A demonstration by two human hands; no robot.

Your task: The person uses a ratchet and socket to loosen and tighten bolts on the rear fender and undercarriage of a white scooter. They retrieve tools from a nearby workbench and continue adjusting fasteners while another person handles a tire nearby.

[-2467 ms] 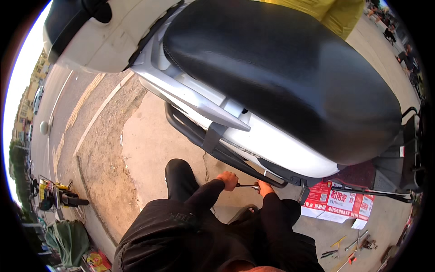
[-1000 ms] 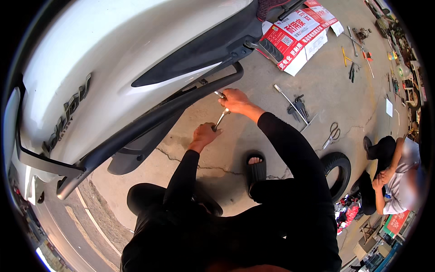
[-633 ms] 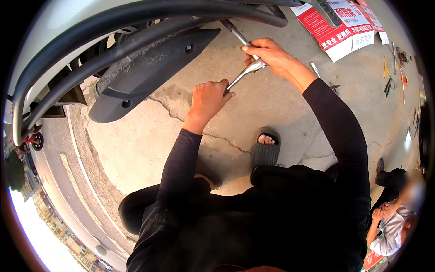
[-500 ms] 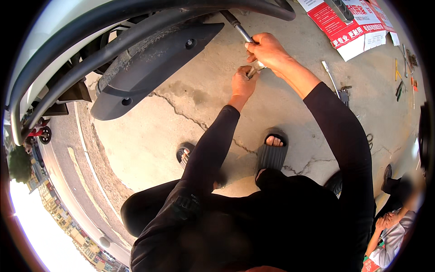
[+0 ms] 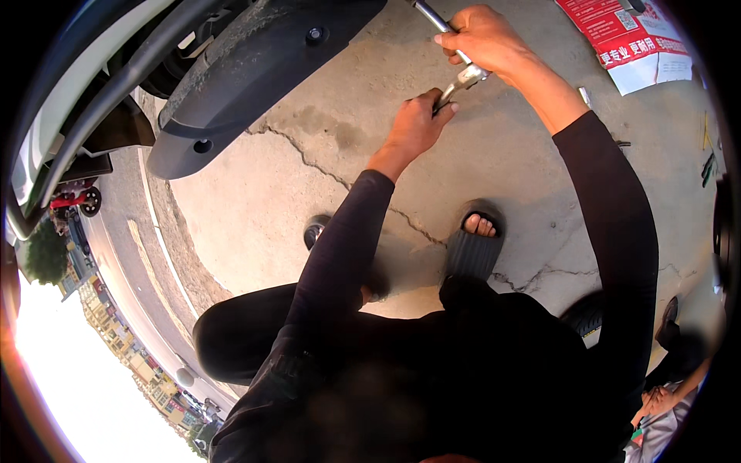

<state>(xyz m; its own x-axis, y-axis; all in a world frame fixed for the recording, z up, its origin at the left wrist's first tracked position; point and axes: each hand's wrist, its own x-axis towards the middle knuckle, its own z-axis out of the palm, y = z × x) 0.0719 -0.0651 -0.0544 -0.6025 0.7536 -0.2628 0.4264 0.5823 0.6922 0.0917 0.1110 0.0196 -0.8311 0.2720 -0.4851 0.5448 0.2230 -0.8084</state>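
My right hand is closed around a slim metal bar that slants up to the top edge of the picture. At the bar's lower end sits the wide silver head of a wrench, just below my right fingers. My left hand grips the handle of this wrench, thumb along it. The bar's far end is out of view. To the left of the bar is a dark plastic trim panel with two recessed holes, part of a vehicle; a bolt or fastener shows in the upper hole.
Black tubing runs along the vehicle at upper left. A red and white printed sheet lies on the concrete at upper right, with pliers below it. My sandalled foot is beneath my hands. Another person's hands show at lower right.
The view has shifted, moving the panel and floor upward in the picture. My hands are farther apart, and more of the wrench's head and handle now shows between them.
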